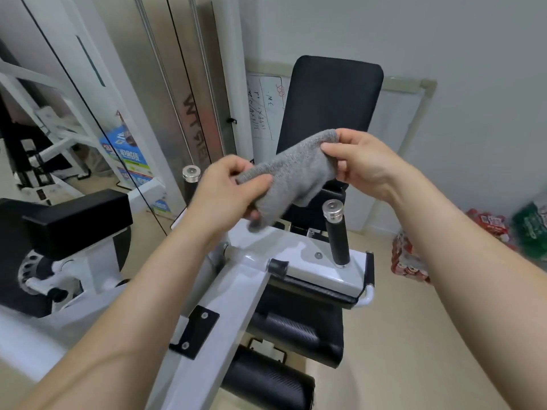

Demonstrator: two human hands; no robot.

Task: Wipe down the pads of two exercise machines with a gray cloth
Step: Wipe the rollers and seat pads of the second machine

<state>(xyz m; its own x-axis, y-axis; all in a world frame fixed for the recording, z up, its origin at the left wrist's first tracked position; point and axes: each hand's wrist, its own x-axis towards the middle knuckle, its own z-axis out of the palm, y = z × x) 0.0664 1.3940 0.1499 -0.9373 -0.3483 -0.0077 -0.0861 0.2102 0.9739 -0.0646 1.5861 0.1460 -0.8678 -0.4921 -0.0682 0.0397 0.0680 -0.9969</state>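
Both hands pinch the gray cloth (291, 173), left hand (228, 189) low, right hand (359, 161) high, just before the black back pad (328, 102). I'd fold it flat first, then wipe with firm strokes.

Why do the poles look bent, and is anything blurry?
Head view: the wide lens bows the poles near the edges; light is soft, with mild sheen on the white frame; the green packs at the right edge are smeared; the gray cloth held by left hand and right hand looks sharp.
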